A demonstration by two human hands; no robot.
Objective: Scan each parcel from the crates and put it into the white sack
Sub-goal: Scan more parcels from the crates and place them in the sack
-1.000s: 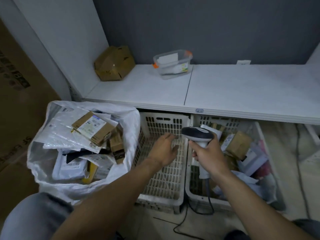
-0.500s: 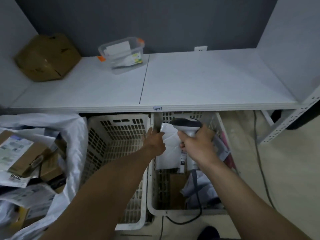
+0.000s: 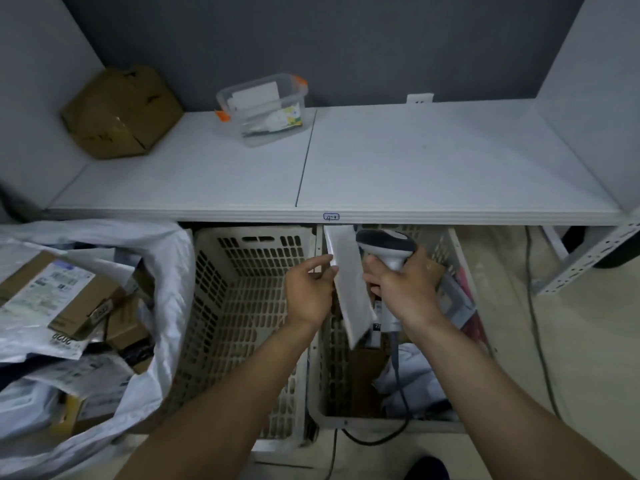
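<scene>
Forearms reach in from the near edge, over the two slatted crates that stand side by side under the shelf. On the near left, the white sack [image 3: 162, 271] gapes wide, already heaped with brown boxes and grey mailers. The left crate [image 3: 242, 306] looks bare of parcels down to its slats; the right crate [image 3: 346, 420] holds several soft mailers and a brown box low inside. The left hand [image 3: 308, 292] pinches a flat white parcel [image 3: 349, 289] by its left edge, thumb on the near face and fingers [image 3: 320, 263] curled behind, so it stands almost on edge above the right crate's left side, its top near the shelf lip. The right hand [image 3: 401, 289] is wrapped tight around the grip of a corded scanner [image 3: 386, 244], whose head sits just beside the parcel's upper right. The parcel looks thin and light, and stiff enough to keep its shape from a one-edge pinch; its smooth skin could slide, so a hold further in, with the thumb pressing mid-face, would likely steady it for the scan. The label is not visible from here. Farther back, on the shelf [image 3: 433, 161], stand a dented cardboard box [image 3: 121, 112] at the left and a clear plastic tub [image 3: 263, 109] with orange clips.
</scene>
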